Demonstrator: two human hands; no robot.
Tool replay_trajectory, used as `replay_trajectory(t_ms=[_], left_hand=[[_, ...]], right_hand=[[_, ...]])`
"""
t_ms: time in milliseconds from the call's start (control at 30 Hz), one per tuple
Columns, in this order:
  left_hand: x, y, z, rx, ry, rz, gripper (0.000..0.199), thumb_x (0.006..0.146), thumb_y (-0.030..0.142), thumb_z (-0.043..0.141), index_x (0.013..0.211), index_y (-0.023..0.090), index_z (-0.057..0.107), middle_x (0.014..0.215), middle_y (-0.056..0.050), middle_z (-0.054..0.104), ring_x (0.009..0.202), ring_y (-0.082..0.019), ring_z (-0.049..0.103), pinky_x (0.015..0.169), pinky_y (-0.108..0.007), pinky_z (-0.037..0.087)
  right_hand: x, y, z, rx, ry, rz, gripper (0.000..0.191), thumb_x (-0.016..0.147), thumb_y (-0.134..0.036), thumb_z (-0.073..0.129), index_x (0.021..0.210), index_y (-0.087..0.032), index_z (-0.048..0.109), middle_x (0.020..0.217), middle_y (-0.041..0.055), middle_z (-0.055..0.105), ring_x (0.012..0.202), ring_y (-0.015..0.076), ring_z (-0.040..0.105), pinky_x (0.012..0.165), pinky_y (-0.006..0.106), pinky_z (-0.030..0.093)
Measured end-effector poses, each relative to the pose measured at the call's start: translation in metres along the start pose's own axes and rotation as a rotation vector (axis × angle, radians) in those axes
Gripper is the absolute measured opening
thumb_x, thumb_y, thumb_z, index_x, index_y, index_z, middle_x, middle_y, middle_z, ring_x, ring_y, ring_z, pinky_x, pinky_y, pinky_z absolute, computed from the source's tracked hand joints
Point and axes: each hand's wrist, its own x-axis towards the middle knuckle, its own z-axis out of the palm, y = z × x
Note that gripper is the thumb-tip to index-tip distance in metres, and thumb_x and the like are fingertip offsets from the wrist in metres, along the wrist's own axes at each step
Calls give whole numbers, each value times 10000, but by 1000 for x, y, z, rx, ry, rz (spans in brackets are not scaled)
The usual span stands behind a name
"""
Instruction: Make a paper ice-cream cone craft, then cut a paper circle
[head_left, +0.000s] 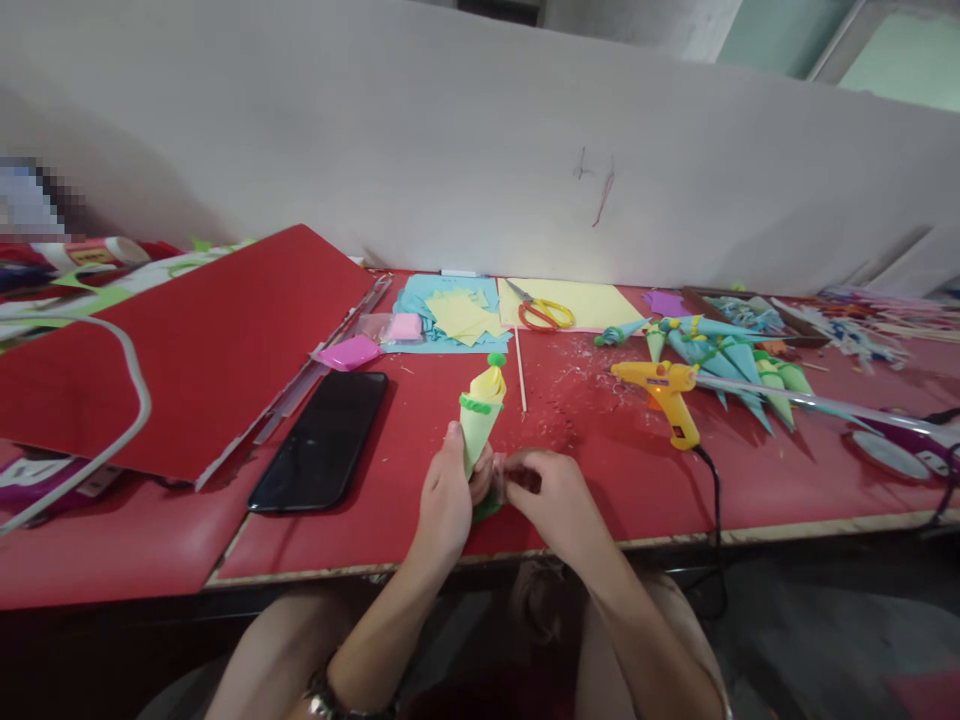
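Upright in my left hand [448, 490] is a pale green paper cone [478, 430] with a darker green band round its rim, a yellow swirled top and a green ball at the tip. My left fingers wrap round its lower part. My right hand [551, 495] is just to the right, its thumb and fingers pinched together at a small clear, pinkish piece [498, 478], perhaps plastic wrap. Something green [489, 506] shows below and between the hands, partly hidden by them.
A yellow glue gun [667, 388] with a black cord lies right, before green and blue paper cones [727, 362]. Scissors [541, 312] rest on yellow paper behind; a thin stick [520, 370] lies nearer. Left are a black phone [322, 440], pink packets [351, 352] and a red board [202, 350].
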Motion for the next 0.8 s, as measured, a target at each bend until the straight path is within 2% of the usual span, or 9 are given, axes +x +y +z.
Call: replay_trajectory(t_ms=[133,267,467,633,733,800], left_hand=[[-1,0,-1,-58,61,-10,510,798,573,395,464,189,371,336,84,246,327,-49,179,346,-184,206],[-1,-1,-2,-78,69,-9,500,774,590,429,478,188,388,336,91,248,321,-47,183,343,-182,220],[0,-3,-4,11,8,44,519,806,581,369,458,198,331,354,80,225,339,-53,176,356,-203,203],[1,-4,-4,90,16,39,530,772,626,377,462,204,294,381,80,220,355,-51,177,374,-214,153],[0,-3,-4,109,29,33,529,774,628,369,465,204,301,386,81,213,359,-54,182,382,-216,157],[0,-3,-5,109,24,31,525,778,624,365,470,203,307,389,82,215,360,-55,182,381,-217,159]], right_hand=[[0,0,2,-119,16,-44,158,693,-74,520,667,-160,649,623,19,608,555,121,505,552,222,380],[-1,3,4,-49,28,-50,151,684,-66,521,651,-166,630,612,3,595,541,109,497,526,207,378],[-1,9,-4,45,26,-18,116,748,-166,538,693,-160,639,627,16,621,570,122,543,538,217,414],[-2,9,-8,36,-50,-36,135,679,-64,553,698,-155,651,651,2,605,560,103,538,529,198,416],[-4,6,-6,-64,-66,-71,152,711,-76,551,758,-167,664,765,22,621,647,117,571,586,213,440],[-7,2,-4,-251,-37,-104,140,745,-120,559,802,-181,671,854,47,629,757,159,587,667,262,453]])
